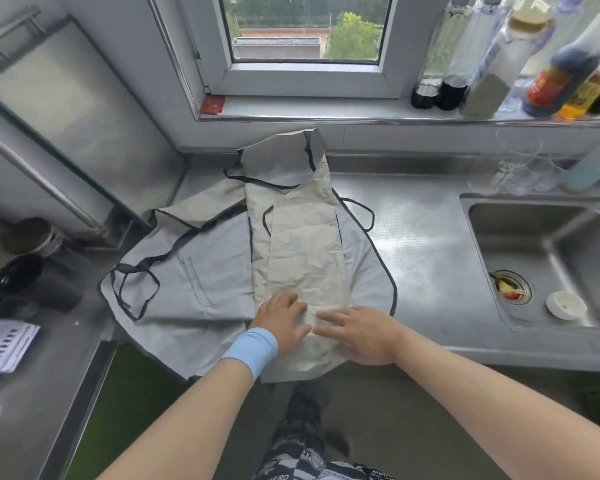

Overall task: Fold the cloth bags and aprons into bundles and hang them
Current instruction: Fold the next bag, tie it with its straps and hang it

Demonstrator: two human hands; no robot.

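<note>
A grey apron [194,271] with dark trim and ties lies spread on the steel counter [426,237], its near edge hanging over the front. On top of it lies a beige apron [305,244], folded lengthwise into a long strip that runs from the back wall to the counter's front edge. My left hand [284,322], with a light blue wristband, lies flat on the strip's near end. My right hand [361,332] rests flat beside it, fingers pointing left. Neither hand grips the cloth.
A sink [548,258] with a small white bowl [565,304] is at the right. Bottles [561,67] line the window sill. Clear glasses [516,168] stand behind the sink. A dark pot [18,275] and a paper sheet [7,344] sit at the left.
</note>
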